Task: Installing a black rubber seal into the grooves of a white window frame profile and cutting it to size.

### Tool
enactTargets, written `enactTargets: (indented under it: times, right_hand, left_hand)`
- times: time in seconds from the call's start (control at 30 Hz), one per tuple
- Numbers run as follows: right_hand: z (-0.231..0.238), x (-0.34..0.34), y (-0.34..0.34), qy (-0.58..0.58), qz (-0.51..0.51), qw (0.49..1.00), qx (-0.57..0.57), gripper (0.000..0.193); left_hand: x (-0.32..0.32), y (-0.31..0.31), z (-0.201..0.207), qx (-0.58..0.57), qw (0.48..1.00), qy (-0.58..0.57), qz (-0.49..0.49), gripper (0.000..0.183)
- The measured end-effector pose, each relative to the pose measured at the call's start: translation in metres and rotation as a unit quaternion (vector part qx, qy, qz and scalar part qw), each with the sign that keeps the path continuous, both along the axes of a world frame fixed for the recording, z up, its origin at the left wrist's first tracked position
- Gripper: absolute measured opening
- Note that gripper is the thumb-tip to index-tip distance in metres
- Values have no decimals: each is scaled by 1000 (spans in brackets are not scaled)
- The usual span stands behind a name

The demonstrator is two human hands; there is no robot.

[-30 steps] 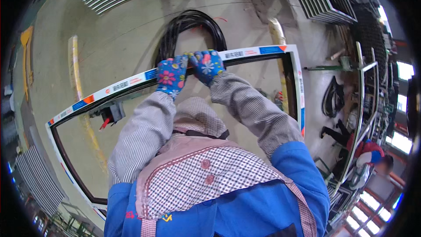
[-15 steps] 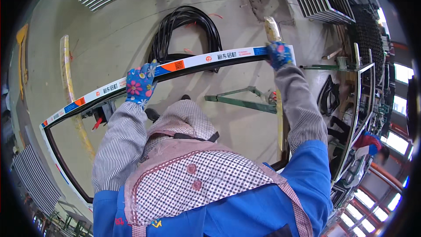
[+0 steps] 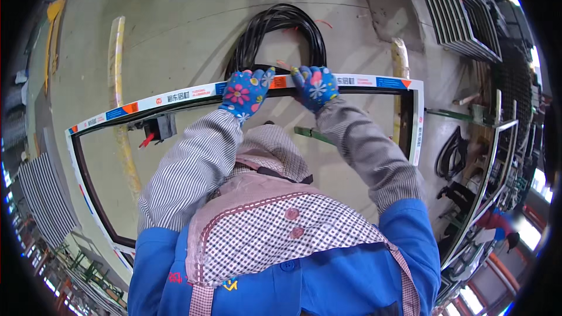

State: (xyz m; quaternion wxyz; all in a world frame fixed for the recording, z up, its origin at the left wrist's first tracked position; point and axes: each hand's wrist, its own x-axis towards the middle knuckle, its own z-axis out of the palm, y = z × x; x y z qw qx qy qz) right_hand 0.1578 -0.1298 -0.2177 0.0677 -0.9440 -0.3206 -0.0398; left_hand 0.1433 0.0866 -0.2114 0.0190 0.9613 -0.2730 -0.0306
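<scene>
A large rectangular window frame, covered in white, blue and orange printed film, spreads before me with a dark strip along its inner edge. My left hand, in a blue flowered glove, is closed over its far bar left of the middle. Close by on the right, my right hand, in a matching glove, has its fingers curled over the same bar. An orange patch of film shows between the two hands. My palms and the undersides of my fingers are hidden. Just beyond the bar lies a coil of black rubber strip.
Yellow-wrapped supports, one on the left and one on the right, run under the frame. Stacked metal frames stand far right; long profiles lie left. A green-legged rack is at right, with another person behind it.
My right hand has moved left along the far bar, from the frame's right corner to beside my left hand. The left hand has shifted somewhat toward the middle of the bar.
</scene>
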Motion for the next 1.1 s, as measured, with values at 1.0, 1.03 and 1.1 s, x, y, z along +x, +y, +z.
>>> enactTargets:
  times: [1.0,1.03,1.1]
  right_hand:
    - [14,-22,282,104,22,994,-13,52]
    - [13,-23,284,92,14,995,-25,54]
    - [14,-26,299,27,34,999,10,57]
  left_hand:
    - [-41,255,4,-11,997,-56,54,41]
    - [-40,268,0,-116,964,-240,-5,43]
    - [-44,302,-4,-60,975,-215,25,42]
